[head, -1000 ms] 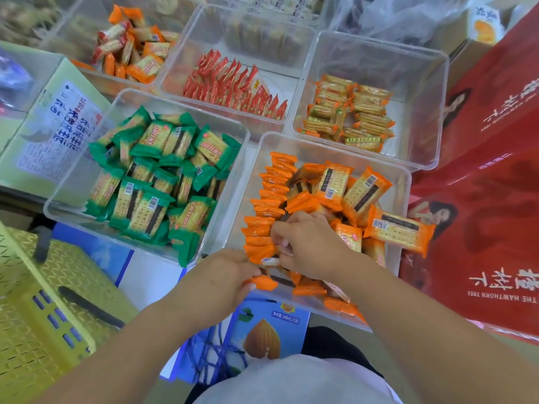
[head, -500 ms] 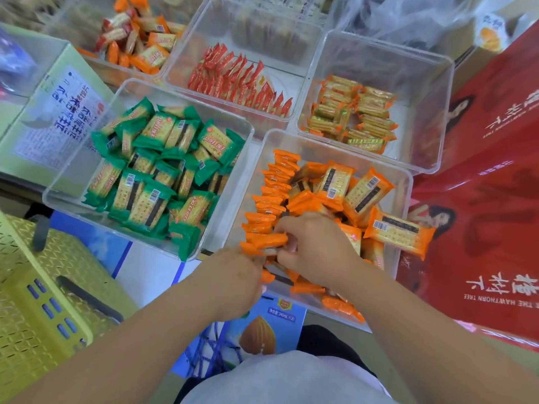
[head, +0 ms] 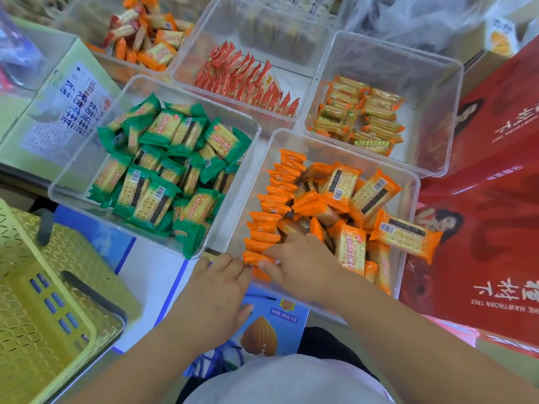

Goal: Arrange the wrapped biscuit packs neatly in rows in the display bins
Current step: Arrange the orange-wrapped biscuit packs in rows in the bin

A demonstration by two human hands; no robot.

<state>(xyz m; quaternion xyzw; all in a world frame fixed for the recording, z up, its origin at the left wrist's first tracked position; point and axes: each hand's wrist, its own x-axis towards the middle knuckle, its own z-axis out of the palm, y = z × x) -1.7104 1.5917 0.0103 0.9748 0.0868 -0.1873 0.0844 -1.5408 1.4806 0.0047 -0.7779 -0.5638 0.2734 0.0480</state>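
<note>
A clear bin (head: 408, 182) in front of me holds orange-wrapped biscuit packs. Along its left side stands a row of orange packs (head: 277, 196) on edge; to their right lies a loose pile (head: 358, 211). My right hand (head: 300, 263) and my left hand (head: 215, 287) both pinch the nearest orange pack (head: 255, 257) at the near end of the row, right hand inside the bin, left hand at its near-left corner. The pack's lower part is hidden by my fingers.
A bin of green packs (head: 163, 167) sits to the left. Behind are bins of red packs (head: 248, 80), yellow-orange packs (head: 361, 115) and mixed orange packs (head: 145, 33). A yellow basket (head: 43, 301) stands at lower left, red gift boxes (head: 481, 228) at right, a blue carton (head: 271, 325) below.
Both hands have stayed at the near end of the orange row, working the nearest pack upright against the others. The camera has shifted slightly.
</note>
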